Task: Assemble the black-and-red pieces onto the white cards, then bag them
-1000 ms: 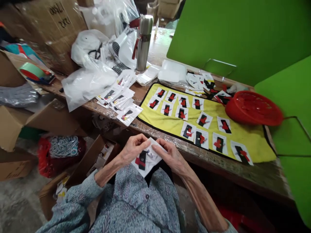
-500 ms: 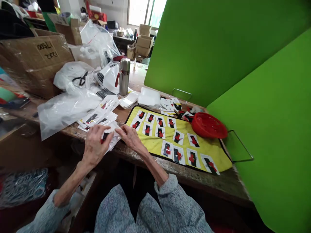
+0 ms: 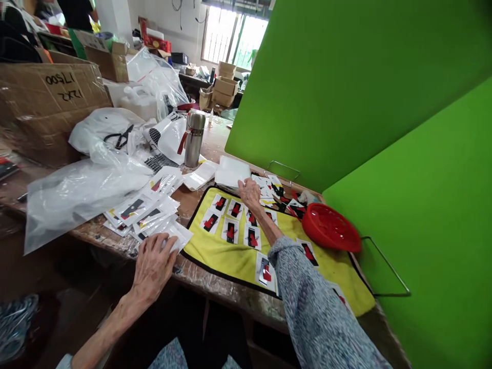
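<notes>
My left hand point(image 3: 156, 264) rests with bent, parted fingers on the near edge of a pile of white packets point(image 3: 148, 207) holding black, red and yellow pieces. My right hand point(image 3: 250, 193) reaches to the near right corner of a stack of clear-white plastic sleeves point(image 3: 231, 171), its fingertips touching them; whether it pinches one cannot be made out. Rows of white cards with black and red pieces, one of them a card point(image 3: 231, 230), lie on a yellow cloth point(image 3: 219, 259) with a black border. My right forearm covers some of the cards.
A red basket point(image 3: 332, 228) stands at the cloth's right end beside green panels point(image 3: 346, 77). Behind the pile are a steel flask point(image 3: 195, 139), plastic bags point(image 3: 88, 179), black scissors point(image 3: 120, 137) and a cardboard box point(image 3: 54, 107). Loose black and red pieces lie behind the cloth.
My right hand has left the packet pile and moved forward and right to the sleeve stack. My left hand has let go of the small packet and lies on the pile's edge. The view has shifted.
</notes>
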Demonstrator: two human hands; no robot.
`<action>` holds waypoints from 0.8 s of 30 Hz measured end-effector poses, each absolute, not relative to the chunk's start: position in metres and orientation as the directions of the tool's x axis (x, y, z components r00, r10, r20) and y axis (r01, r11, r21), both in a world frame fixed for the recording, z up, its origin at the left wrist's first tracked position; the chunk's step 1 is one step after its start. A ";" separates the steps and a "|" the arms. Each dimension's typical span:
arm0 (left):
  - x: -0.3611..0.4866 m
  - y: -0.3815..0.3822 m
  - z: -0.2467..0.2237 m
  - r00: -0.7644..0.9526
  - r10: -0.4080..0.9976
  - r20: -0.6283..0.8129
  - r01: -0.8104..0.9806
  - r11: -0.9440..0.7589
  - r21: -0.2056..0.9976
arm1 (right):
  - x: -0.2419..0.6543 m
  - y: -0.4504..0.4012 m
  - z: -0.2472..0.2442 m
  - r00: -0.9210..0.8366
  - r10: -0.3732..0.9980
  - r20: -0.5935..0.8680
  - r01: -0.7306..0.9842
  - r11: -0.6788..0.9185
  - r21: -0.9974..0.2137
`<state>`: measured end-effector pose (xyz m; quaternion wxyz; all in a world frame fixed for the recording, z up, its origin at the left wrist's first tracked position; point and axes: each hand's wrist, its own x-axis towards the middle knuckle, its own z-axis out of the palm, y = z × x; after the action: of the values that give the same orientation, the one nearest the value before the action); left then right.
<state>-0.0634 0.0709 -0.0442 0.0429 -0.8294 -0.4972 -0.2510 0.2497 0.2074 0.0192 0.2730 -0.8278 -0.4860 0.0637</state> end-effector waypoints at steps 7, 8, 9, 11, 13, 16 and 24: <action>-0.063 0.072 -0.050 0.389 0.765 0.513 0.839 -0.524 0.145 | 0.254 0.244 -0.010 0.591 0.799 0.109 0.704 -0.445 -0.553; -0.063 0.072 -0.050 0.390 0.766 0.511 0.839 -0.525 0.145 | 0.256 0.244 -0.013 0.599 0.794 0.104 0.691 -0.447 -0.569; -0.063 0.072 -0.050 0.391 0.766 0.511 0.838 -0.525 0.145 | 0.258 0.244 -0.014 0.605 0.789 0.106 0.680 -0.443 -0.585; -0.063 0.072 -0.050 0.398 0.758 0.517 0.833 -0.535 0.143 | 0.261 0.241 -0.013 0.620 0.774 0.127 0.662 -0.429 -0.615; -0.064 0.069 -0.045 0.393 0.744 0.541 0.829 -0.541 0.141 | 0.262 0.237 -0.007 0.645 0.747 0.163 0.644 -0.414 -0.643; -0.064 0.059 -0.027 0.228 0.741 0.632 0.843 -0.475 0.253 | 0.262 0.231 0.011 0.676 0.702 0.227 0.618 -0.371 -0.693; -0.002 0.034 0.033 0.275 0.943 -0.187 -0.153 0.235 0.960 | 0.199 0.111 0.058 0.574 0.766 0.289 0.504 -0.053 -0.862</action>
<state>-0.0019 0.0343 0.0334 -0.6557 -0.4559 -0.4330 -0.4180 0.1991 0.1106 0.0577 0.5255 -0.7147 -0.4445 0.1247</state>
